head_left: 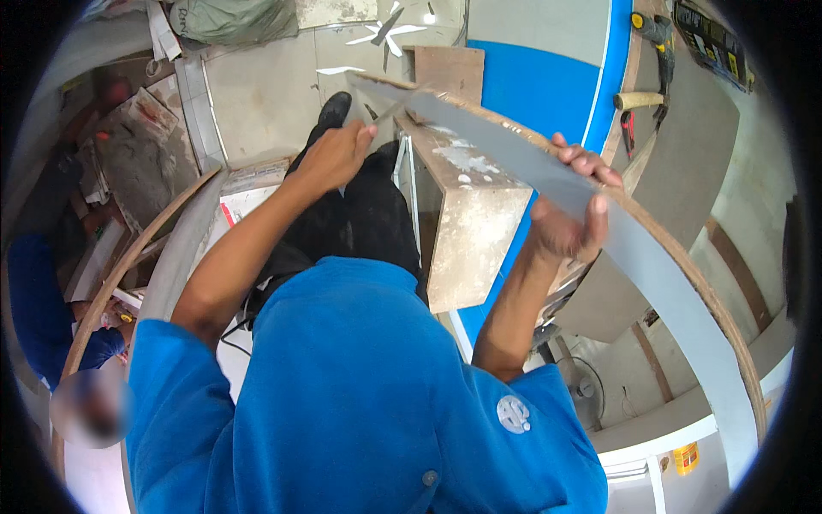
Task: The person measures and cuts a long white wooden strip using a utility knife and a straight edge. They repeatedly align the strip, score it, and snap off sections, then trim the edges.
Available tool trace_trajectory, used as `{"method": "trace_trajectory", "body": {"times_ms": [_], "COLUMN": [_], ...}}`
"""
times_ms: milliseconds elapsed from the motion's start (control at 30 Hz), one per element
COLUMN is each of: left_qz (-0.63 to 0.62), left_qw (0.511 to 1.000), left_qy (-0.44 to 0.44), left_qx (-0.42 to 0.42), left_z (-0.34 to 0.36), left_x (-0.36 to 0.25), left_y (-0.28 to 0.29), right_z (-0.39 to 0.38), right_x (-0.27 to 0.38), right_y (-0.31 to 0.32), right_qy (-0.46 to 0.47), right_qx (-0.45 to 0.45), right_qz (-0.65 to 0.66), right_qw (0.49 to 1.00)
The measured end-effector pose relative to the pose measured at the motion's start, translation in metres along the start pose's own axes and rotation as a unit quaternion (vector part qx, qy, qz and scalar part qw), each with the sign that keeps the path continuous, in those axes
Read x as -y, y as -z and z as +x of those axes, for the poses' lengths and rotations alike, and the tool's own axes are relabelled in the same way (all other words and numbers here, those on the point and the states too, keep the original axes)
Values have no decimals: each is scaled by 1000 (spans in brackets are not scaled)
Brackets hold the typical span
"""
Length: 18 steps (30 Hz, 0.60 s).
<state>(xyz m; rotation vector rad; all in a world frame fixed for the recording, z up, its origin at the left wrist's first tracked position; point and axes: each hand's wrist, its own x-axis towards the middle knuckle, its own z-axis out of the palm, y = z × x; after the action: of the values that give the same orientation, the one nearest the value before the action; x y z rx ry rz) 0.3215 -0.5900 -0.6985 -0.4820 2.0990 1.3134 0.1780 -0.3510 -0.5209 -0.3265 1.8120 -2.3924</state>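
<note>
Panel (pixel 505 141) in right hand (pixel 567 227), blurred strip (pixel 394 110) in left hand (pixel 336 156)

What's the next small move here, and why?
Probably a short, light stroke of the left hand's thin item along the long board's brown edge: the right hand grips that board, and the blurred item sits near its far end, though contact is unclear.
</note>
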Motion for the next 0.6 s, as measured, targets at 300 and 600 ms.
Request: {"method": "trace_trajectory", "body": {"times_ms": [300, 600], "left_qz": [-21, 41], "left_qw": [997, 998], "left_qy": [-77, -41], "left_qx": [-18, -2], "left_z": [4, -24], "left_x": [-36, -8], "left_y": [-17, -27], "right_z": [11, 2], "right_x": [-4, -11], "right_y": [8, 24], "right_qy": [13, -8], "right_qx": [-35, 7], "right_qz": [-25, 8], "right_qw": [999, 1000]}}
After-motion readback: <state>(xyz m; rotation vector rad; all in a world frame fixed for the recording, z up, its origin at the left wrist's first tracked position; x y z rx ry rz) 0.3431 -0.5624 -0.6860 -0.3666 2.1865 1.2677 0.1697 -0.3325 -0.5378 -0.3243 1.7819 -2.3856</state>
